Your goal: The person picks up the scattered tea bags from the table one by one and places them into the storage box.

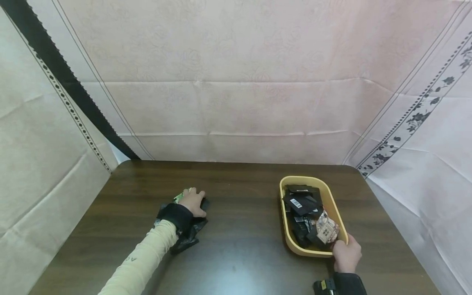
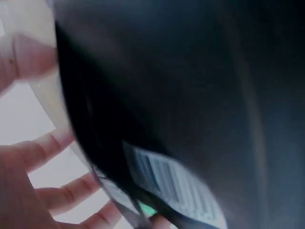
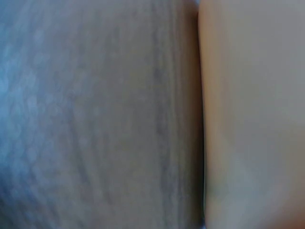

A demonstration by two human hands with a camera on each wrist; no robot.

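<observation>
The left hand (image 1: 193, 203) is spreading fingers over black packets (image 1: 187, 239) toward the counter's (image 1: 239, 254) left edge, the right hand (image 1: 347, 255) gripping the basket's (image 1: 313, 253) near-right corner.

On the table (image 1: 239, 196): bag (image 1: 187, 239) left; basket (image 1: 335, 209) right, packets (image 1: 300, 204) inside

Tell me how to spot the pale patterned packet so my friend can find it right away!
On the brown table, find the yellow basket that the right hand holds by its near corner. Inside, close to that hand, lies a pale packet. Its patterned pale face sets it apart from the black packets beside it.
</observation>
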